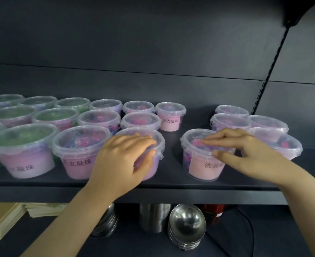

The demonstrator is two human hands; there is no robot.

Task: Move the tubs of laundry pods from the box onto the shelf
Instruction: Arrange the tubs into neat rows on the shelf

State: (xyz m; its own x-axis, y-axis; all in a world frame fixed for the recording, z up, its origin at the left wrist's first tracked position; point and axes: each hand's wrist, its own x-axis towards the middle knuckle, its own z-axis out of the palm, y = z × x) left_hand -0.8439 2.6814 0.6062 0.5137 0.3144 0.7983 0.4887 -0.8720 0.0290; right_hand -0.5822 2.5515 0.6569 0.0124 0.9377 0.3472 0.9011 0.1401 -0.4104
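Observation:
Several clear tubs of laundry pods with pink labels stand in rows on a dark shelf (171, 162). My left hand (123, 158) is clamped over the lid and side of a front-row tub (158, 143). My right hand (245, 151) rests on another front-row tub (199, 164), fingers on its lid and thumb against its side. Both tubs stand on the shelf. A gap of bare shelf separates the two. The box is out of view.
More tubs fill the shelf to the left (78, 151) and behind, with a small group at the right (275, 143). Below the shelf sit steel bowls (187, 225), steel containers (153, 217), cardboard sheets (2, 217) and a black cable (249, 230).

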